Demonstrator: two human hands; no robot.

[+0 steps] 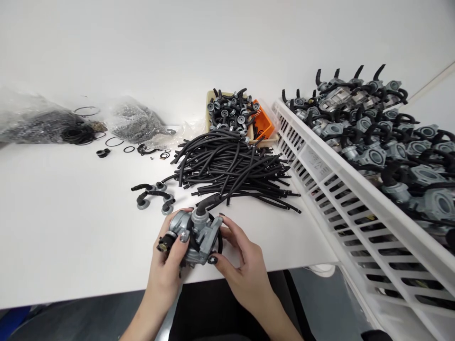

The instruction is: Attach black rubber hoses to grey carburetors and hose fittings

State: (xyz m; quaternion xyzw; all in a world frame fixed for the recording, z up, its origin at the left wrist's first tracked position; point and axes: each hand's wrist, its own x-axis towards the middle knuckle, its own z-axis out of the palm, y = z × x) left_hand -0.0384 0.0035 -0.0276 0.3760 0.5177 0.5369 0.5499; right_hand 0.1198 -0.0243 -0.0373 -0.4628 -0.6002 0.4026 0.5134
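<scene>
A grey metal carburetor-like part [204, 239] is held up over the table's front edge, with a bent black rubber tube [208, 203] rising from its top. My left hand [167, 255] wraps round its left side, thumb across the front beside a black knob [165, 243]. On the right, my right hand [241, 258] grips the flange and a thin black hose loop with thumb and fingers. Just beyond lies a heap of black hoses [227, 166]. Several small caps with bent black tubes [152, 196] rest left of the heap.
A white slatted crate [337, 194] full of similar metal parts [373, 151] stands at the right. Behind the hoses are a yellowish bin [209, 111] and an orange tray [265, 121]. Plastic bags [133, 118] and black rings [129, 149] lie at the back left.
</scene>
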